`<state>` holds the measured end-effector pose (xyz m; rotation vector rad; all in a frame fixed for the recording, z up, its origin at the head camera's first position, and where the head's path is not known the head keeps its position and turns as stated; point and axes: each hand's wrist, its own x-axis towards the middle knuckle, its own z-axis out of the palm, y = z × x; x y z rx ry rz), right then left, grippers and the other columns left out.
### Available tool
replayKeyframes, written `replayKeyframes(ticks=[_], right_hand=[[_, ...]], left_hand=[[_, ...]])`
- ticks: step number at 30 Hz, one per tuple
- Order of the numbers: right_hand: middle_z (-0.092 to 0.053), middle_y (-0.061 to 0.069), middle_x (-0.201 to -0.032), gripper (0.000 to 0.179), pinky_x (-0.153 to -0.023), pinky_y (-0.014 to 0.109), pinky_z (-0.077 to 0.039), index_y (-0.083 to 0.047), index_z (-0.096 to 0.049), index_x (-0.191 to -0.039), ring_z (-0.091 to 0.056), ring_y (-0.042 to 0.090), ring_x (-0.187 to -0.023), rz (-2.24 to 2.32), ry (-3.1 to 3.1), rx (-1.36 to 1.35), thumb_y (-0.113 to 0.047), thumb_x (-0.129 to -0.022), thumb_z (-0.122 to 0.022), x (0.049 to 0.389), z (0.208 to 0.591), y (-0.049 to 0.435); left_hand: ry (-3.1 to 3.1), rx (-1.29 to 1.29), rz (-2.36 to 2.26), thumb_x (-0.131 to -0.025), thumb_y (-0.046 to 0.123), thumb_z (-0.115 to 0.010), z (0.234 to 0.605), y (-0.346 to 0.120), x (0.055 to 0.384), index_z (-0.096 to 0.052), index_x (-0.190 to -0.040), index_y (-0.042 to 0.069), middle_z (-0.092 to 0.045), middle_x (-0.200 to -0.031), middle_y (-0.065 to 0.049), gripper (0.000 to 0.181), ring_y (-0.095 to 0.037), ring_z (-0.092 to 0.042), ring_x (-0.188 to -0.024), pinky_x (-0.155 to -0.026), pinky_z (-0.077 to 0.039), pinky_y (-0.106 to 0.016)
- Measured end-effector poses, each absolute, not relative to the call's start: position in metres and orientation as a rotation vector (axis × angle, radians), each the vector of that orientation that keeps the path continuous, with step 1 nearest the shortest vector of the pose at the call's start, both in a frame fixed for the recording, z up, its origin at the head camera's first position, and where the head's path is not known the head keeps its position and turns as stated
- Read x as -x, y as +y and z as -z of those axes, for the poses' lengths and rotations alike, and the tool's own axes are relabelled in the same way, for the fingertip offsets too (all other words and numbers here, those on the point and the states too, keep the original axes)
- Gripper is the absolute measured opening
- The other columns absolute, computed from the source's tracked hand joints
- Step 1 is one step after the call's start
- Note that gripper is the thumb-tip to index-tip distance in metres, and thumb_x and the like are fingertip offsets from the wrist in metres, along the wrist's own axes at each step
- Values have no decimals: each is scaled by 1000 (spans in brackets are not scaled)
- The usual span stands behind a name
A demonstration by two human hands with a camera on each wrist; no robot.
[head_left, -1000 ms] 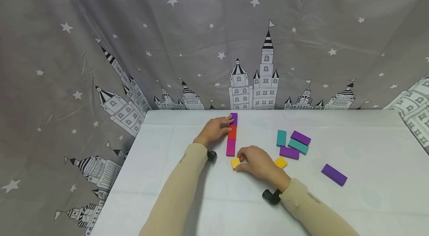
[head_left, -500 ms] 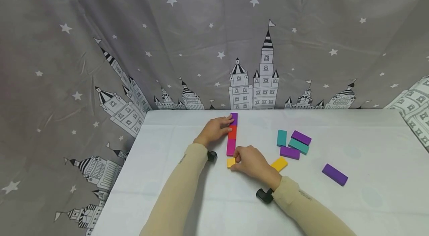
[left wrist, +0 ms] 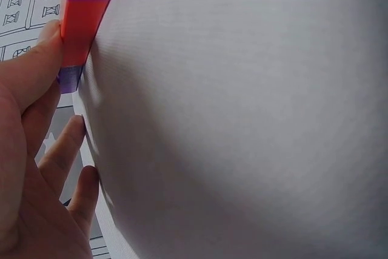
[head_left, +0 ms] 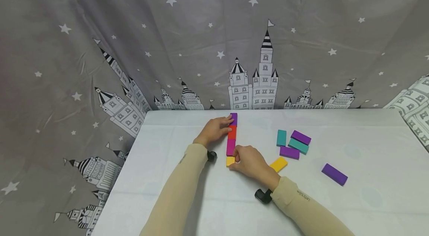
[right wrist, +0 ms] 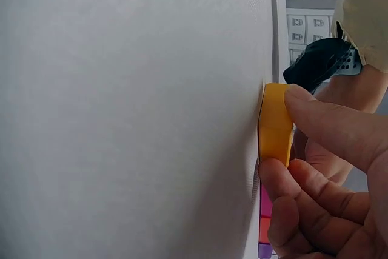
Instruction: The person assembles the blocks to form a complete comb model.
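Note:
On the white table, a purple block (head_left: 234, 118), a red block (head_left: 232, 132) and a magenta block (head_left: 231, 147) lie end to end in a straight row. From the left, my left hand (head_left: 213, 130) touches the purple and red blocks with thumb and forefinger; the left wrist view shows its other fingers stretched out. My right hand (head_left: 251, 161) pinches a yellow block (right wrist: 276, 122) between thumb and fingertips. That block sits at the near end of the row against the magenta one, partly hidden by the fingers in the head view.
Right of the hands lie a second yellow block (head_left: 279, 164), a teal block (head_left: 281, 138), another teal block (head_left: 298, 146) and several purple blocks, one farther off (head_left: 334, 174). A grey castle-print curtain (head_left: 201, 42) hangs behind the table.
My right hand has moved left and slightly away from me with the yellow block, bringing it up to the magenta block's end. My left hand stays in place.

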<state>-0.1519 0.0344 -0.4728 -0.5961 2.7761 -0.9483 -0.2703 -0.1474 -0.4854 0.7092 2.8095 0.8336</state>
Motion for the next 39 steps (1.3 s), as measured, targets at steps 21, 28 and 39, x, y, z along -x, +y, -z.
replayKeyframes(ticks=[21,28,39], right_hand=[[-52,-7,-64,33,-53,24,-41,-10,-63,-85,-48,10,-57,954,2797,591,-26,-75,-90,157,478,33],[-54,-8,-66,35,-55,24,-43,-10,-64,-89,-49,10,-59,944,2797,572,-29,-75,-90,157,477,34],[-65,-8,-83,40,-67,29,-49,-12,-70,-107,-56,12,-76,1079,2789,433,-33,-79,-87,142,440,62]], left_hand=[[2803,-648,-832,-95,24,-69,486,-147,269,-58,-142,16,-46,-154,4,49,-24,-41,-143,-121,-27,-44],[2801,-646,-829,-95,24,-69,485,-146,269,-58,-142,16,-46,-154,4,49,-24,-41,-144,-121,-26,-44],[2806,-623,-814,-96,24,-69,482,-145,268,-58,-142,16,-47,-153,3,48,-24,-42,-143,-121,-27,-44]])
